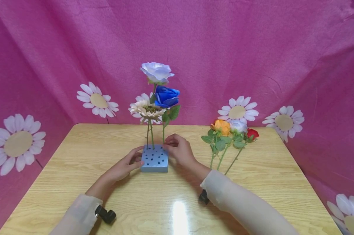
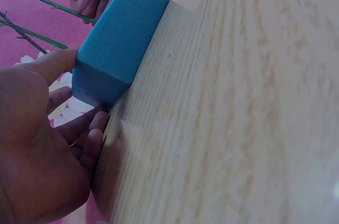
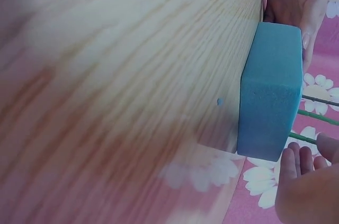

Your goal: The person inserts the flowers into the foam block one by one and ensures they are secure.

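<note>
A blue foam block (image 1: pixel 154 169) with several holes in its top sits on the table. My left hand (image 1: pixel 122 168) holds its left side, thumb at the front corner and fingers toward the back; the left wrist view shows the thumb (image 2: pixel 55 65) against the block's edge. At the back right corner, my right hand (image 1: pixel 181 151) pinches the green stem (image 3: pixel 303 138) of the blue rose (image 1: pixel 166 97) low down, close over the block. A pale lavender rose (image 1: pixel 157 72) and a cream daisy-like flower (image 1: pixel 148 110) stand upright in the block's back holes.
To the right on the wooden table (image 1: pixel 253 195) lie an orange rose (image 1: pixel 222 127), a whitish rose (image 1: pixel 238 125) and a red rose (image 1: pixel 252 133), their stems partly behind the right forearm. A pink curtain (image 1: pixel 194 49) with printed daisies surrounds the table's back and sides.
</note>
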Available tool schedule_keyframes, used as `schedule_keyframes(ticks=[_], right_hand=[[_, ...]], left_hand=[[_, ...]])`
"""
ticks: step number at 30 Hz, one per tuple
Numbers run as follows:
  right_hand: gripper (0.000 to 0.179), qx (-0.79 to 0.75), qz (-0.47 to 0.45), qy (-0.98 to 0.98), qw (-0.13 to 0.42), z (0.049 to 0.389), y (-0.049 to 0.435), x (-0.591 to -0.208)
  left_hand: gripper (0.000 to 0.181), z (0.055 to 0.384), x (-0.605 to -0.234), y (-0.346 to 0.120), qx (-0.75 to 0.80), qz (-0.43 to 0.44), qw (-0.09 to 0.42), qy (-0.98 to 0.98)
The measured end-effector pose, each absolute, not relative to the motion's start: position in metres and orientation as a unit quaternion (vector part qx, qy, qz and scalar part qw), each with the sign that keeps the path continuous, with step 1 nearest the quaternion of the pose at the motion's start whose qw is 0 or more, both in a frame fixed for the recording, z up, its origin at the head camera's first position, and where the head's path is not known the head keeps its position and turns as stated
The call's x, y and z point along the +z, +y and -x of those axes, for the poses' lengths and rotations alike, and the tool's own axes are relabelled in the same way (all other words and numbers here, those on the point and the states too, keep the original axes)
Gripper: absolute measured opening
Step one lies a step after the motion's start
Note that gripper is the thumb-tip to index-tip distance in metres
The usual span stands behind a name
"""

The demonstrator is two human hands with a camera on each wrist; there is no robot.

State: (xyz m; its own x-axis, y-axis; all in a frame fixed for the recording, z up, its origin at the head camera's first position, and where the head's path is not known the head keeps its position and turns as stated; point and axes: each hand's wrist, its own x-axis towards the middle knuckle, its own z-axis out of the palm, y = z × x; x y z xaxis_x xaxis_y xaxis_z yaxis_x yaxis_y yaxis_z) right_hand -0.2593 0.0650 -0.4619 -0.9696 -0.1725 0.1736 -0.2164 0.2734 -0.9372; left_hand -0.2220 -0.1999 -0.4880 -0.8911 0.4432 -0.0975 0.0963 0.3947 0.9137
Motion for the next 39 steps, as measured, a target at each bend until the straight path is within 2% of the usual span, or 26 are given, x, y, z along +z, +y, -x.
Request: schedule_keyframes(ticks=[19,39], right_hand=[[0.016,0.585,-0.101,-0.805,0.018,0.255,0.088,-0.463],[0.025,0.573,-0.078,-0.816,0.027,0.245,0.112,-0.466]], left_hand=[[0.069,0.222,-0.489,-0.201,0.521,-0.160,0.165,0.822],[0.069,0.222,-0.488,-0.200,0.531,-0.170,0.168,0.813]])
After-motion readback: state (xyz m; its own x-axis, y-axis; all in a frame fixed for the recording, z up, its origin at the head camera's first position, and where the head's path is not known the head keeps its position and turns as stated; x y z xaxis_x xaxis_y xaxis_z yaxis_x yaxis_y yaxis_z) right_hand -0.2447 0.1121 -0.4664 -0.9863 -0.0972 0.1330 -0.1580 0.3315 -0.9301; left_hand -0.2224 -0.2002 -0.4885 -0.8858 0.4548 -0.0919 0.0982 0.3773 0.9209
